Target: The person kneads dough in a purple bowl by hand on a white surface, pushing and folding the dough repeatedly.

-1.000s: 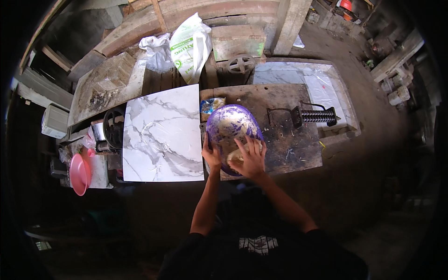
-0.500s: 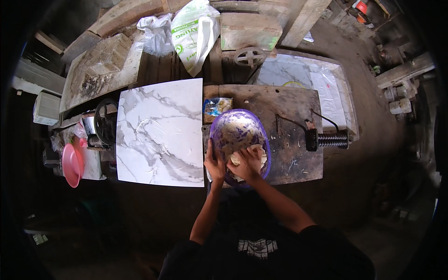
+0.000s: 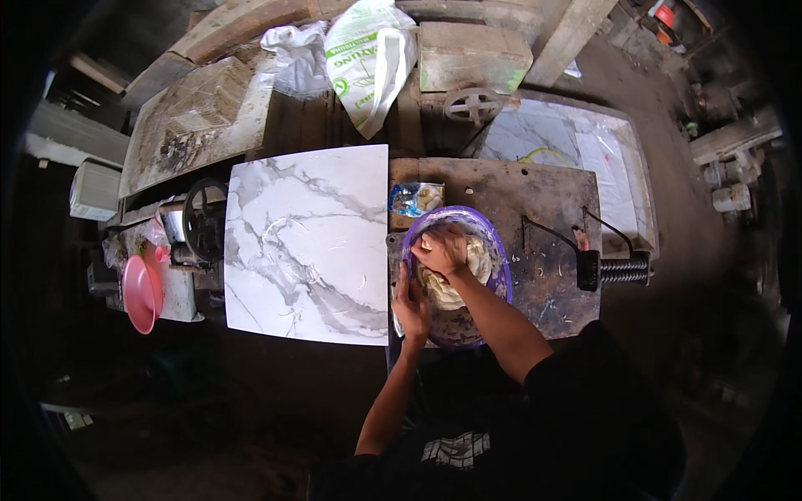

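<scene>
An oval purple plastic basin (image 3: 502,259) with pale smears on its inner wall stands at the near edge of the worn wooden table. Inside it lies a lump of cream-coloured dough (image 3: 451,292). My right hand (image 3: 447,250) is in the basin with fingers curled into the far left part of the dough; its fingertips are partly hidden. Against the basin's left side, my left hand (image 3: 409,305) grips the rim. Just beyond the basin rests a blue and clear plastic packet (image 3: 416,199) with pale contents.
Left of the basin is a white marble-patterned board (image 3: 309,250). A black spring-like coil (image 3: 622,269) on metal rods sits at the wooden table's (image 3: 543,200) right. A pink basin (image 3: 142,292) stands far left. White-green sacking (image 3: 368,67) and a handwheel (image 3: 472,105) are behind.
My right hand has moved from the near right part of the basin to its far left, uncovering more dough. The left hand stays at the rim. The whole view has shifted slightly.
</scene>
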Demonstrator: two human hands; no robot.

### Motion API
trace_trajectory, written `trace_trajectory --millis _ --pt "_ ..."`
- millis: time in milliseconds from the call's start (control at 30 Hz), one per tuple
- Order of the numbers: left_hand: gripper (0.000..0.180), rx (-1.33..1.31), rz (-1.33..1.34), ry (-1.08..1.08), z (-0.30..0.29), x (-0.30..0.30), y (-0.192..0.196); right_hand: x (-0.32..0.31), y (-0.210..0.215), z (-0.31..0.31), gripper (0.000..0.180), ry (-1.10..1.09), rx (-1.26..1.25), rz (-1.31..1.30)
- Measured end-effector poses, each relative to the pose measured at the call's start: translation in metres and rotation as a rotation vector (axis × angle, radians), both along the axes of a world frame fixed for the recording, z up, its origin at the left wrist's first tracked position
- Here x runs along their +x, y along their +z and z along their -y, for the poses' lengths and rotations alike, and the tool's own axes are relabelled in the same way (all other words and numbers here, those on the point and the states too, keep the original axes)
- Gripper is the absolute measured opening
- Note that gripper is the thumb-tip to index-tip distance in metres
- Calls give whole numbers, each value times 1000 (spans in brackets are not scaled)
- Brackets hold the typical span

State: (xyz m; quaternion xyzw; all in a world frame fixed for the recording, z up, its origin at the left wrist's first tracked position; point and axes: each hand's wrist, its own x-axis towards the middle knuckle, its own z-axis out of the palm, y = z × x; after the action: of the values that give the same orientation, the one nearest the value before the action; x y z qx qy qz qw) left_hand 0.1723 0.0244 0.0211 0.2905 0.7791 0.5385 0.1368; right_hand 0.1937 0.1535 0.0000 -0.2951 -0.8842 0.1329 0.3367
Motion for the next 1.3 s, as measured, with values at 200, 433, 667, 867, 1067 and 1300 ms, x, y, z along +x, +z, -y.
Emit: trace_trajectory --millis 200,433,667,867,1067,1300 --pt "39 -24 -70 2 -37 -28 -9 -15 0 -24 16 -24 -78 -49" --pt "38 43 -247 93 -58 -43 -35 -5 46 -41 16 27 29 -400" --pt "36 66 -170 70 -60 -59 -36 30 10 -7 29 89 -123 108" --pt "36 145 -72 34 -54 -55 -32 15 8 -1 47 -59 -50 187" --pt "37 176 -122 44 -39 -42 -38 7 -8 10 50 -147 87 208" --pt "39 68 -150 52 -6 -2 -17 19 -3 11 37 -171 85 212"
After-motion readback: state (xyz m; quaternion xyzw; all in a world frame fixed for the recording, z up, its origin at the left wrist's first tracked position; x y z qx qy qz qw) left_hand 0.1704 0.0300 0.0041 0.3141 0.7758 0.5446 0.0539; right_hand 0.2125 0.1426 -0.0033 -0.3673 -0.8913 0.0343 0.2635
